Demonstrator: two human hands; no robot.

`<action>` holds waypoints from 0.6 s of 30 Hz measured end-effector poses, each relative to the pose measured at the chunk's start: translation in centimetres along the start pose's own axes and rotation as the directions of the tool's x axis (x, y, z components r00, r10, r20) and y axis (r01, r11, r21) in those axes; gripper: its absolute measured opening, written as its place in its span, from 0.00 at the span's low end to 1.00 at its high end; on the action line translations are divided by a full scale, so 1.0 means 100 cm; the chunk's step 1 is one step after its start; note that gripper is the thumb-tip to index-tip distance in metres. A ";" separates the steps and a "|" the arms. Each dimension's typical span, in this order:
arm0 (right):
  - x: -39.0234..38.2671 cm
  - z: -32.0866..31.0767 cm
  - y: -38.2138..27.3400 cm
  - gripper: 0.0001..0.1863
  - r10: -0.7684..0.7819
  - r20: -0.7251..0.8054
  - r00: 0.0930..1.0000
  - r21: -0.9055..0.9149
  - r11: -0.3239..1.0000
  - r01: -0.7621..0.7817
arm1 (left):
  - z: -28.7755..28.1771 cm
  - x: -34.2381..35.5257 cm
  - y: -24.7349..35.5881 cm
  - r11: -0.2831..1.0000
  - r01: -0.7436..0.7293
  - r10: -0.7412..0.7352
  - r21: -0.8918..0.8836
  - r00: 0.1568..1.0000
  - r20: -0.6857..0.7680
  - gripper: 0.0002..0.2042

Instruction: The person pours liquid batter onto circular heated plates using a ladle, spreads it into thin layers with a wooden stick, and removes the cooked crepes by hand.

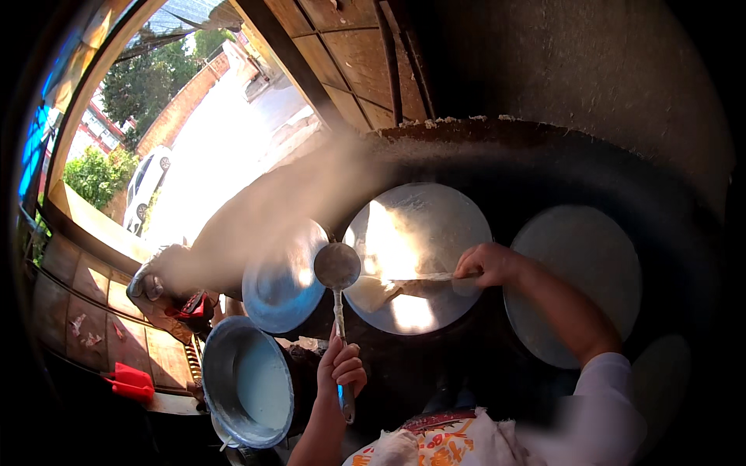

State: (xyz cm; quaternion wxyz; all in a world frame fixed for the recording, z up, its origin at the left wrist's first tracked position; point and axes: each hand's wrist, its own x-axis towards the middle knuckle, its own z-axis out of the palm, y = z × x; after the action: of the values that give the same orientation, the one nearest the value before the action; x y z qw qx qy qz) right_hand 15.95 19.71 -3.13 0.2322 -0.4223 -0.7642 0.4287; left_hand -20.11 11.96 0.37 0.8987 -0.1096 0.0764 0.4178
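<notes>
Left hand: grip closed round ladle, at plate's 9 o'clock. Right hand: grip closed on spatula, blade at plate's 8 o'clock. Judged mid-spreading; glare obscures coverage. Basin, 8 o'clock of plate: white liquid left.

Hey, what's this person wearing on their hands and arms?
The left hand and right hand are bare, no gloves, with no watch or bracelet showing. The right arm has a whitish sleeve ending near the elbow; I can't make out a left sleeve.
</notes>
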 end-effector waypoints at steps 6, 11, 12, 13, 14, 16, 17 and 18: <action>-0.041 0.033 0.017 0.18 -0.010 -0.402 0.916 -0.181 0.981 -0.069 | 0.012 0.061 -0.002 0.961 0.154 -0.135 -0.229 0.986 0.098 0.18; -0.091 0.118 -0.043 0.15 -0.007 -0.534 0.846 -0.251 0.956 -0.151 | 0.038 -0.014 0.034 0.996 0.089 -0.090 0.017 0.962 0.259 0.15; -0.101 0.155 -0.051 0.14 0.062 -0.655 0.753 -0.059 0.989 -0.132 | 0.032 -0.024 0.047 0.986 0.061 -0.108 0.155 0.943 0.316 0.05; -0.069 0.192 -0.057 0.14 0.303 -0.732 0.610 0.336 0.940 -0.064 | 0.032 -0.022 0.061 0.959 0.001 -0.120 0.282 0.907 0.403 0.24; -0.021 0.220 -0.081 0.15 0.530 -0.593 0.607 0.655 0.755 -0.020 | 0.029 -0.020 0.072 0.927 -0.060 -0.092 0.371 0.922 0.377 0.24; 0.073 0.258 -0.102 0.14 0.549 -0.480 0.684 0.802 0.591 0.087 | 0.040 -0.021 0.076 0.819 -0.172 -0.059 0.548 0.924 0.377 0.23; 0.119 0.285 -0.090 0.13 0.529 -0.533 0.661 0.795 0.581 0.176 | 0.046 -0.032 0.076 0.815 -0.182 -0.002 0.550 0.948 0.317 0.23; 0.153 0.302 -0.093 0.12 0.576 -0.534 0.619 0.827 0.509 0.239 | 0.053 -0.045 0.079 0.785 -0.201 0.004 0.586 0.947 0.320 0.23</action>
State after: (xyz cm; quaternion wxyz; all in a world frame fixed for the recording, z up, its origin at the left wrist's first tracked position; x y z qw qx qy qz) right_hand -18.02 16.21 -11.21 0.6550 -0.4743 -0.2285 0.5420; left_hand -28.86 14.97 5.47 0.8620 0.2560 0.0752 0.4310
